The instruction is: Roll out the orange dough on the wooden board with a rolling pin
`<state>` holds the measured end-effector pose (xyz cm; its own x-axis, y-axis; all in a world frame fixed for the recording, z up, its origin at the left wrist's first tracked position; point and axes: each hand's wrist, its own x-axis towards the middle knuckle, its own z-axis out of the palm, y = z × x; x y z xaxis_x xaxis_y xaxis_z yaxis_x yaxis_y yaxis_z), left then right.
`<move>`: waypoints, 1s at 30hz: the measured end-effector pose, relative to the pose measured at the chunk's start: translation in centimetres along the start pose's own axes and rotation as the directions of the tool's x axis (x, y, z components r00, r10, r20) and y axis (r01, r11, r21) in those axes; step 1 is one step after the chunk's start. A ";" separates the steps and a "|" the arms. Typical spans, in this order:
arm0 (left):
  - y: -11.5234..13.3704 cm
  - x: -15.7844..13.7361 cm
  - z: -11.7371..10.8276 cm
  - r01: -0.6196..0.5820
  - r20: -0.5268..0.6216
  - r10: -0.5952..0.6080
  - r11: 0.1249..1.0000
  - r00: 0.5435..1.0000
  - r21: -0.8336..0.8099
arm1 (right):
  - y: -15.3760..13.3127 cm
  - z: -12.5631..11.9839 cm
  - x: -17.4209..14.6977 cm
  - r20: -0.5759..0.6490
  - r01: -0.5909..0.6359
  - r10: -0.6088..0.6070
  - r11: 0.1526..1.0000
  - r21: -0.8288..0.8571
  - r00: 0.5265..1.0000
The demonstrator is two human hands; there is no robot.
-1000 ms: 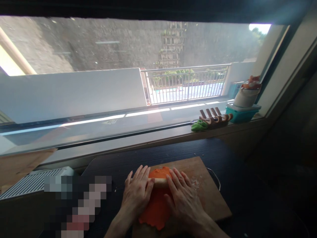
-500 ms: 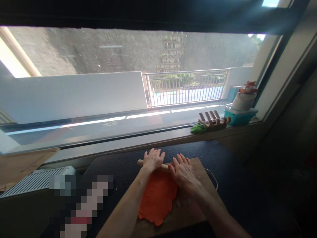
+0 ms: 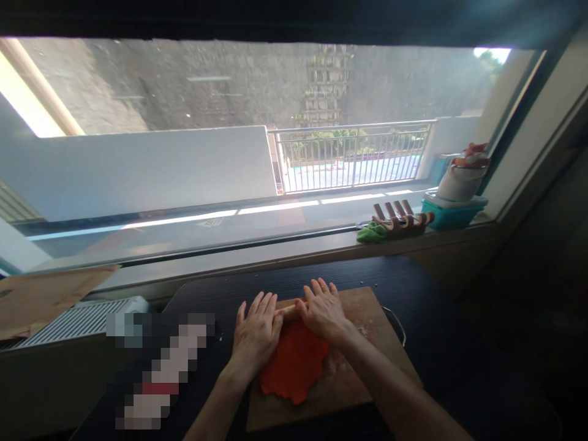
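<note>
A sheet of orange dough with a ragged front edge lies on a wooden board. Across its far end runs a thin wooden rolling pin, its middle showing between my hands. My left hand lies over the pin's left part, fingers stretched out and the thumb against the wood. My right hand rests on the right part, its fingers also stretched forward. Both palms press from above rather than wrap round the pin. The hands cover both of its ends.
The board sits on a dark table, with a metal handle at its right. Along the windowsill stand a green cloth, a slotted wooden rack and a teal box. Cardboard lies at the left; a blurred patch hides something nearby.
My left hand has shifted left and nearer to me, and my right hand has moved left along the pin. More of the board's right side now shows. The camera view has shifted slightly.
</note>
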<state>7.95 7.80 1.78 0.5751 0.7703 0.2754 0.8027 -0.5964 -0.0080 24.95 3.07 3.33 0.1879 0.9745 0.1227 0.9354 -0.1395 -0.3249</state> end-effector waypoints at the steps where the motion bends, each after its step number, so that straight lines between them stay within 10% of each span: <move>1: 0.3 0.6 -0.1 0.007 0.001 -0.007 1.000 1.000 0.007 | -0.2 -0.2 1.2 0.007 -0.035 0.035 0.999 -0.005 0.999; 4: 0.9 0.3 -0.4 -0.021 -0.024 0.021 1.000 1.000 0.014 | -0.4 -0.1 1.6 0.002 -0.043 0.043 0.999 -0.007 0.999; 12: 1.0 -9.0 -0.9 -0.282 -0.204 0.296 0.955 0.933 0.093 | 2.3 1.7 -9.6 -0.149 0.213 -0.217 0.976 -0.037 0.965; 21: 2.5 -2.4 -1.0 0.018 -0.076 -0.017 1.000 0.997 0.010 | 0.6 0.8 -1.9 -0.081 0.022 -0.026 0.999 -0.047 0.996; 30: -0.1 -10.4 -1.9 -0.107 -0.194 0.115 0.993 0.974 0.054 | 2.8 0.4 -9.3 -0.121 0.214 -0.223 0.973 -0.083 0.967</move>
<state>1.59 -0.55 0.76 0.6222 0.6377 0.4540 0.7438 -0.6624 -0.0890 25.71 -6.29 0.91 0.0090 0.9525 0.3044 0.9754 0.0587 -0.2125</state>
